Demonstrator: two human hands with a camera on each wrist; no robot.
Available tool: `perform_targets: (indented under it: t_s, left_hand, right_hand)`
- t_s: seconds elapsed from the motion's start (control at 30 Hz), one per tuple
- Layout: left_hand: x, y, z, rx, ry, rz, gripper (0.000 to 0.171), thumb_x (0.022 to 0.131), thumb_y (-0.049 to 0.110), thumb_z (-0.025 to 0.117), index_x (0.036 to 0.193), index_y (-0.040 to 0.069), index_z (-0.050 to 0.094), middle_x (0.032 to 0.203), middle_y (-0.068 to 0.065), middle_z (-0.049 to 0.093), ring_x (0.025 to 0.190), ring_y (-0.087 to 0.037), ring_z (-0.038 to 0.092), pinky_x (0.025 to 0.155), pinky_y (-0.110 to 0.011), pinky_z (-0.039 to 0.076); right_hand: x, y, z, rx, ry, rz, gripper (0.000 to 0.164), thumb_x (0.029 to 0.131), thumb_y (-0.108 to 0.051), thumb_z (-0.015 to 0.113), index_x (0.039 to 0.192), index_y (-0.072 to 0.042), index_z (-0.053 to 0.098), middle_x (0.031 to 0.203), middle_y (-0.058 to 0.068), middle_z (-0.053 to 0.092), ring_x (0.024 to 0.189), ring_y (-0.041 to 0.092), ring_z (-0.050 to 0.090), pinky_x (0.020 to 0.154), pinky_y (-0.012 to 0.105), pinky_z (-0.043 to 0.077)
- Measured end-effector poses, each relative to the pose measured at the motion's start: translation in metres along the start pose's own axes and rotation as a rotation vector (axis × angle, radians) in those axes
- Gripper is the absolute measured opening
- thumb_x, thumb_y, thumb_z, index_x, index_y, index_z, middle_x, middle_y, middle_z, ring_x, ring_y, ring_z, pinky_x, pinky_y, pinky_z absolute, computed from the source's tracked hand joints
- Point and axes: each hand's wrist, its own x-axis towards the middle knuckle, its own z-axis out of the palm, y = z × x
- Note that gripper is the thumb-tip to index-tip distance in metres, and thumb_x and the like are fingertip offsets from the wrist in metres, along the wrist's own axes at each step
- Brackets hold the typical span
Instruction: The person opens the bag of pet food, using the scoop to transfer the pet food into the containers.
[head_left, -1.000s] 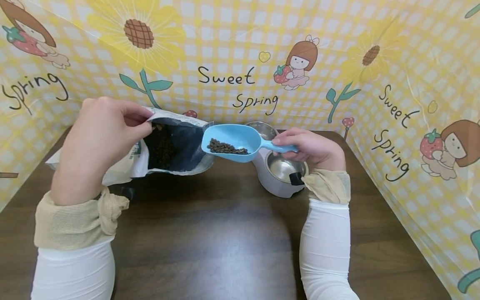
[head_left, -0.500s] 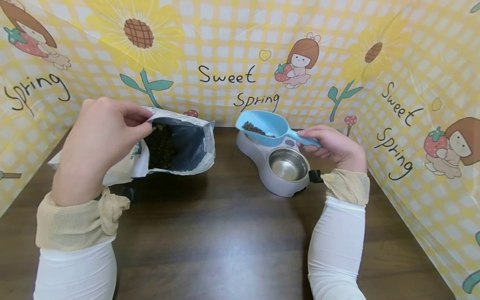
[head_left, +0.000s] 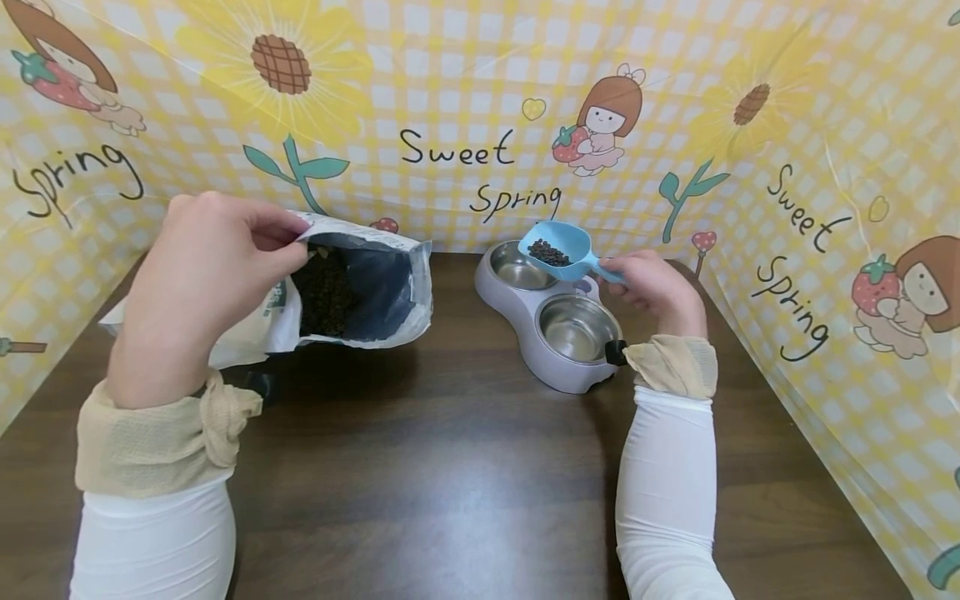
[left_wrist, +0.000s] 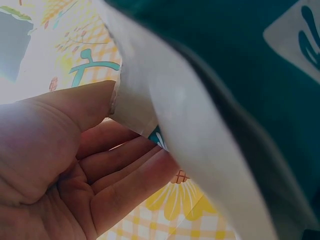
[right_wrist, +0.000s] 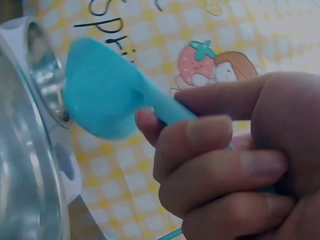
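Observation:
My left hand (head_left: pixel 202 283) pinches the upper edge of an open pet food bag (head_left: pixel 367 333), white outside and silvery inside, with brown kibble (head_left: pixel 326 292) in it. The left wrist view shows thumb and fingers on the bag's pale rim (left_wrist: pixel 135 95). My right hand (head_left: pixel 652 287) grips the handle of a light blue scoop (head_left: pixel 573 242), fingers curled round it. A small heap of dark kibble (head_left: pixel 549 252) lies in the scoop. The scoop hangs over the right side of the far steel bowl (head_left: pixel 510 271) of a grey double feeder; the near steel bowl (head_left: pixel 577 329) holds nothing visible.
The grey feeder base (head_left: pixel 517 325) stands on a dark wooden table (head_left: pixel 420 467), near its back. A yellow checked cloth (head_left: pixel 442 75) with printed flowers and figures hangs behind and along both sides.
The scoop, with kibble in it, has moved right from beside the bag's mouth to the far bowl, in my right hand. My left hand keeps its hold on the bag.

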Motion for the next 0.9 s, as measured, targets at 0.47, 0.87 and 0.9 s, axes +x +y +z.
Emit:
perform_targets:
  t_s: [0.47, 0.87, 0.9]
  left_hand:
    - [0.002, 0.002, 0.001, 0.006, -0.020, -0.022, 0.026, 0.098, 0.019, 0.072, 0.116, 0.004, 0.084, 0.104, -0.023, 0.084, 0.098, -0.040, 0.081, 0.065, -0.004, 0.034]
    - [0.001, 0.001, -0.001, 0.007, -0.009, -0.016, 0.026, 0.097, 0.019, 0.073, 0.115, 0.003, 0.084, 0.104, -0.023, 0.084, 0.097, -0.040, 0.081, 0.065, -0.002, 0.032]
    - [0.001, 0.001, -0.001, 0.007, -0.010, -0.018, 0.026, 0.097, 0.019, 0.073, 0.115, 0.004, 0.084, 0.104, -0.023, 0.084, 0.097, -0.040, 0.081, 0.065, -0.002, 0.032]
  right_hand:
    - [0.007, -0.010, 0.024, -0.324, 0.200, -0.072, 0.037, 0.109, -0.035, 0.055, 0.090, -0.007, 0.071, 0.073, -0.001, 0.054, 0.075, 0.021, 0.049, 0.070, 0.034, 0.038]
    - [0.008, -0.019, 0.033, -0.367, 0.153, -0.078, 0.039, 0.110, -0.033, 0.054, 0.119, -0.001, 0.075, 0.096, 0.007, 0.059, 0.097, 0.026, 0.052, 0.085, 0.036, 0.042]
    - [0.008, -0.020, 0.033, -0.363, 0.151, -0.071, 0.039, 0.111, -0.033, 0.054, 0.120, -0.001, 0.075, 0.098, 0.009, 0.060, 0.098, 0.027, 0.052, 0.085, 0.037, 0.042]
